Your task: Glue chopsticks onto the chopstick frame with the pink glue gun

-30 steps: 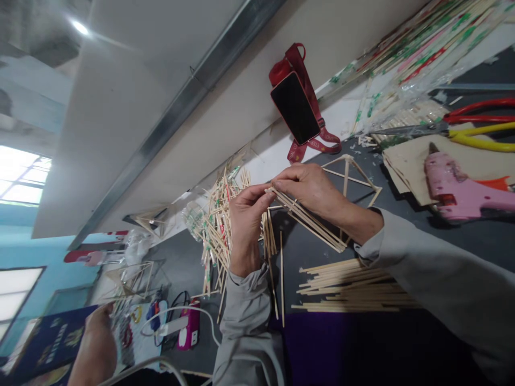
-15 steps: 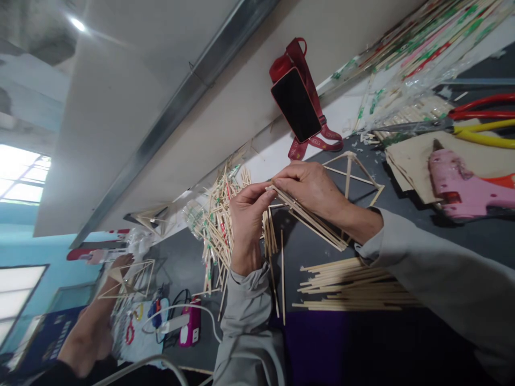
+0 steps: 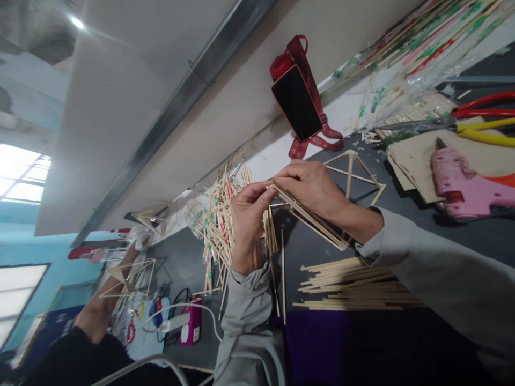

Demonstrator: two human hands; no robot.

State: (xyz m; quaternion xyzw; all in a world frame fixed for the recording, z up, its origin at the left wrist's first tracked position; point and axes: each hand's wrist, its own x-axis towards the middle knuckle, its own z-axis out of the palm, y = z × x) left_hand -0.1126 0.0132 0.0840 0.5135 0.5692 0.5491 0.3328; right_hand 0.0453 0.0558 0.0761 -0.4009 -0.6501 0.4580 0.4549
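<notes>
Several thin wooden sticks (image 3: 316, 218) slant down to the right in a loose bundle between my hands. My left hand (image 3: 251, 212) pinches the upper ends of these sticks with thumb and index finger. My right hand (image 3: 309, 185) is closed on the same sticks just beside it, thumb near the tips. Past my right wrist stands a frame of joined sticks (image 3: 349, 174), partly hidden by the arm. A row of loose sticks (image 3: 350, 287) lies below my right forearm. Further sticks (image 3: 283, 276) lie beside my left wrist.
A heap of sticks with green wrappers (image 3: 217, 225) lies left of my hands. A phone (image 3: 296, 104) leans on a red strap at the wall. At right are a pink glue gun (image 3: 458, 179) and red-and-yellow-handled tools (image 3: 483, 118). A co-worker's arm (image 3: 107, 292) reaches over at far left.
The co-worker's arm at far left has reached further up, its hand now at the white plastic. My two hands hold nearly the same position on the sticks.
</notes>
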